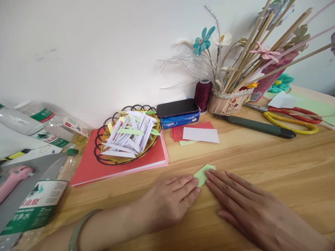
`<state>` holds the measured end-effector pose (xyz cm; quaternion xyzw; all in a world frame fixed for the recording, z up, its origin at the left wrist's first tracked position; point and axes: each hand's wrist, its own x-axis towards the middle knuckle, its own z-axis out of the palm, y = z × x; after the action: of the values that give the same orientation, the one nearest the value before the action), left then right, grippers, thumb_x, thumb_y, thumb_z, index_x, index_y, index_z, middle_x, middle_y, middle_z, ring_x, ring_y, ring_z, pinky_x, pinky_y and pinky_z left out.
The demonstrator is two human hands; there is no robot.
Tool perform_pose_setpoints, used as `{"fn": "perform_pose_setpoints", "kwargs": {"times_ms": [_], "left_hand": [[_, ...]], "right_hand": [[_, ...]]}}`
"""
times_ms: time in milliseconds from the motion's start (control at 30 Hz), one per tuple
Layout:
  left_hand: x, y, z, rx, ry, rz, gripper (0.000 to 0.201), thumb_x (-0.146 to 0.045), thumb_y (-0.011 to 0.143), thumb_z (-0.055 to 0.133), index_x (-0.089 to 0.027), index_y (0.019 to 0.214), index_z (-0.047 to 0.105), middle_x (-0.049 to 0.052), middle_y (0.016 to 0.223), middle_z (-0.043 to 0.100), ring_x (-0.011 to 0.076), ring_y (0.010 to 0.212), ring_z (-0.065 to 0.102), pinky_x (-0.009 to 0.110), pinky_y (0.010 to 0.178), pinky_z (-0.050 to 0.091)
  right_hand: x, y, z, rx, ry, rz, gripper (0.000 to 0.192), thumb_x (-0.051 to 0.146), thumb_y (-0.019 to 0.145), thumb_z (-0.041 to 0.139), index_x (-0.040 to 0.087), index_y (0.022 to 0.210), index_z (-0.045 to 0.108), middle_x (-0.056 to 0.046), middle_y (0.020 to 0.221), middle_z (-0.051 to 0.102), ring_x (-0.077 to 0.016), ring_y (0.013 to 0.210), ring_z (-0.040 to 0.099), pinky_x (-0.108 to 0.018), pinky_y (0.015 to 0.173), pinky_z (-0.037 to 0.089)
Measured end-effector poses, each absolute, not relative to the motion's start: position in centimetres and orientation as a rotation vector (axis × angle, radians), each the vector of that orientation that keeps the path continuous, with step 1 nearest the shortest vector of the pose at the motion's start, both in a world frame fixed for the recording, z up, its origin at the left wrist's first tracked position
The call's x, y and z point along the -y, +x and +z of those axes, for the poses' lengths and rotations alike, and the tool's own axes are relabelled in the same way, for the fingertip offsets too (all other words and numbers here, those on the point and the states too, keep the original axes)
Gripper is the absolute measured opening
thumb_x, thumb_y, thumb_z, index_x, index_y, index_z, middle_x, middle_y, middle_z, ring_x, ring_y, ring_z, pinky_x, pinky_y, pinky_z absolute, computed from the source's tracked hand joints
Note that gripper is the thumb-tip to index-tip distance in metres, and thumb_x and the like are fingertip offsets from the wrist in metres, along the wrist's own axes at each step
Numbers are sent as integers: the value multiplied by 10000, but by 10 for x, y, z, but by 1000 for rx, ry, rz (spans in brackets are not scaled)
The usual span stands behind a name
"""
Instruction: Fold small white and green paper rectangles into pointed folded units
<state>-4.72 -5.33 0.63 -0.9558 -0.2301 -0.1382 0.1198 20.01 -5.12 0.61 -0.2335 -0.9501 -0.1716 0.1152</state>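
Observation:
A small piece of folded light green paper (202,176) lies flat on the wooden table, its upper end angled. My left hand (174,198) holds its left edge down, fingers close together and slightly bent, the thumb out of sight beneath. Stretched out and flat, the fingers of my right hand (246,205) rest with their tips on the paper's right side. Behind the hands, a white paper slip (201,135) lies over several red slips (192,130), with a bit of green paper poking out underneath.
A wire-rimmed basket (98,150) full of folded paper pieces sits on red sheets (81,167). Plastic bottles (39,198) and a pink glue gun (15,177) are at left. Behind are a phone (178,107), maroon thread (203,94) and a stick-filled holder (227,103); scissors (290,120) and a dark-handled tool (259,125) lie right.

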Motion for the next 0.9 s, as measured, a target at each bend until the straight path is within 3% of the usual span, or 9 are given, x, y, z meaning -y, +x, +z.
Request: {"fn": "perform_pose_setpoints", "kwargs": {"times_ms": [900], "left_hand": [[58, -47, 8, 654, -2777, -434, 328, -121, 957, 317, -90, 1134, 591, 82, 1175, 625, 192, 1087, 590, 269, 783, 545]], "right_hand": [[61, 194, 10, 2669, -781, -416, 366, 164, 930, 338, 13, 1135, 600, -230, 1206, 564, -315, 1104, 549, -423, 841, 539]]}}
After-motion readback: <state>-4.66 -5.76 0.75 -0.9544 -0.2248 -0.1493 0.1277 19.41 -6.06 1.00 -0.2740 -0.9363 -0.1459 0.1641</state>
